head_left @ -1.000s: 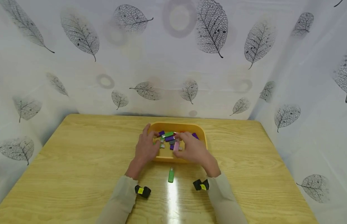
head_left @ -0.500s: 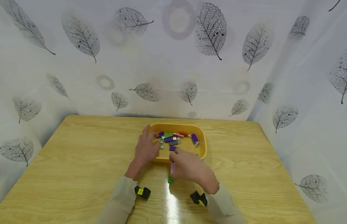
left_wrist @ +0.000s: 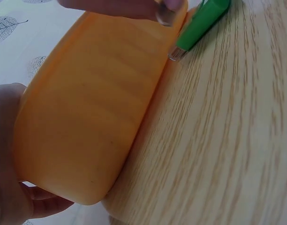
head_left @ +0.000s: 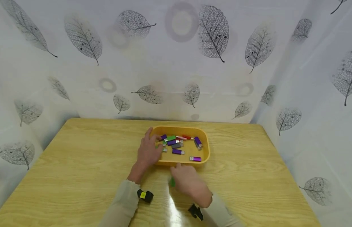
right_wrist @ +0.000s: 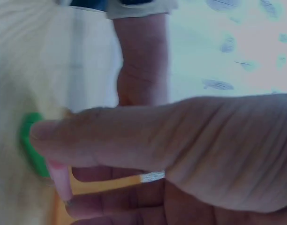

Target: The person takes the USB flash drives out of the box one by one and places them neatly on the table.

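My left hand (head_left: 148, 149) grips the left end of a yellow-orange plastic tray (head_left: 208, 150), its fingers around the wall in the left wrist view. In front of the tray, my right hand (head_left: 188, 181) pinches a pink USB flash drive (right_wrist: 60, 180) between thumb and fingers, low over the table. The head view hides that drive behind the hand. Beside it a green USB flash drive (left_wrist: 202, 28) lies on the wood, partly covered by the right hand. Inside the tray are several more drives, among them a purple one (head_left: 177, 152) and a grey one (head_left: 176, 146).
A bright purple drive (head_left: 195, 159) lies near the tray's front right corner, and red ones (head_left: 187, 137) sit at the back. The wooden table (head_left: 249, 176) extends to both sides. Leaf-patterned cloth (head_left: 164, 63) hangs behind it.
The right hand has carried the pink flash drive out of the tray, toward the person, and down beside the green one. The left hand has stayed at the tray's left end.
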### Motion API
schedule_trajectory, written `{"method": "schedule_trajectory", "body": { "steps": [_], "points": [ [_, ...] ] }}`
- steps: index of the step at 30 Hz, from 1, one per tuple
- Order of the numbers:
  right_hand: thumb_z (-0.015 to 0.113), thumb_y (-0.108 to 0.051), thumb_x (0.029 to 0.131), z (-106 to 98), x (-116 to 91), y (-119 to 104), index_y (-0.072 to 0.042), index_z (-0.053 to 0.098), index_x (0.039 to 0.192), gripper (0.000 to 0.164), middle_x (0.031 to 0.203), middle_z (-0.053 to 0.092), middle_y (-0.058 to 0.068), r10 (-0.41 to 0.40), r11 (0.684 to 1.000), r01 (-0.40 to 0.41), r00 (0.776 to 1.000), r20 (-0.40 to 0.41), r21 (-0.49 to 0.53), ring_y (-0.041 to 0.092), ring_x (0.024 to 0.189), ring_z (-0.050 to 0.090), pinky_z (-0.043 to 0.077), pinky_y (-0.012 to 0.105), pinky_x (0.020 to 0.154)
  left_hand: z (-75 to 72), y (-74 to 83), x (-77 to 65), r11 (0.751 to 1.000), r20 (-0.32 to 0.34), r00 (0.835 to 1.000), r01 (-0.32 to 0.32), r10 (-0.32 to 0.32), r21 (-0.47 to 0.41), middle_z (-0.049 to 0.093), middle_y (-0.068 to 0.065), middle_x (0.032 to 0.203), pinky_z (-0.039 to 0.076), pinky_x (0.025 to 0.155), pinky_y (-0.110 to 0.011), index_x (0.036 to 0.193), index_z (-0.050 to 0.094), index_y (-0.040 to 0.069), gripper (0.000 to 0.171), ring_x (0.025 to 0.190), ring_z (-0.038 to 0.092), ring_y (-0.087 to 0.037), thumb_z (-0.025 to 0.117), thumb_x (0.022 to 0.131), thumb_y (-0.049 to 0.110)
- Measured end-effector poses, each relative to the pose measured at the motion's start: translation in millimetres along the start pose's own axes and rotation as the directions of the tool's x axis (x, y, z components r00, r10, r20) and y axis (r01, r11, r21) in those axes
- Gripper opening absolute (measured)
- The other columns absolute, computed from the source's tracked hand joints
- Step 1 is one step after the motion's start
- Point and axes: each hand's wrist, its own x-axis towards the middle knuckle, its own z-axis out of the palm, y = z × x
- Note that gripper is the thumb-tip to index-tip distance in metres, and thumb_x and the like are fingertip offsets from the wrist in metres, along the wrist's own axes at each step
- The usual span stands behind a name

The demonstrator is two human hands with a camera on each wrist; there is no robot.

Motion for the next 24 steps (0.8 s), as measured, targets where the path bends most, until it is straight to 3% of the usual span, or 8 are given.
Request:
{"method": "schedule_trajectory", "body": {
  "steps": [9, 20, 24],
  "points": [
    [0.076, -0.013, 0.08, 12.9, 6.9, 0.4, -0.012, 0.065, 0.09, 0.015, 0.08, 0.062, 0.005, 0.057, 0.998, -0.057, 0.998, -0.013, 0.01, 0.018, 0.072, 0.06, 0.051, 0.031, 0.059, 2.7, -0.1, -0.1, 1.0, 0.004, 1.0, -0.014, 0.014, 0.005, 0.02, -0.014, 0.163, 0.049, 0.089, -0.061, 0.116, 0.063, 0.007, 0.032, 0.13, 0.044, -0.045, 0.055, 0.09, 0.024],
    [0.074, -0.017, 0.083, 11.2, 6.3, 1.3, -0.012, 0.065, 0.097, 0.017, 0.079, 0.06, 0.006, 0.089, 0.996, -0.089, 0.996, 0.017, 0.01, 0.018, 0.068, 0.058, 0.049, 0.031, 0.056, 1.1, 0.3, -0.5, 1.0, 0.012, 1.0, 0.008, -0.009, 0.012, 0.019, -0.013, 0.163, 0.048, 0.09, -0.061, 0.116, 0.063, 0.008, 0.032, 0.13, 0.043, -0.045, 0.054, 0.089, 0.024],
    [0.076, -0.028, 0.083, 6.5, 5.2, 2.0, -0.011, 0.066, 0.104, 0.029, 0.082, 0.061, 0.006, 0.095, 0.995, -0.096, 0.995, 0.039, 0.024, 0.019, 0.071, 0.058, 0.05, 0.032, 0.057, 0.6, 0.1, -0.6, 1.0, 0.009, 1.0, 0.013, -0.013, 0.009, 0.019, -0.013, 0.163, 0.048, 0.09, -0.06, 0.116, 0.063, 0.007, 0.033, 0.131, 0.042, -0.045, 0.055, 0.089, 0.024]
  ]
}}
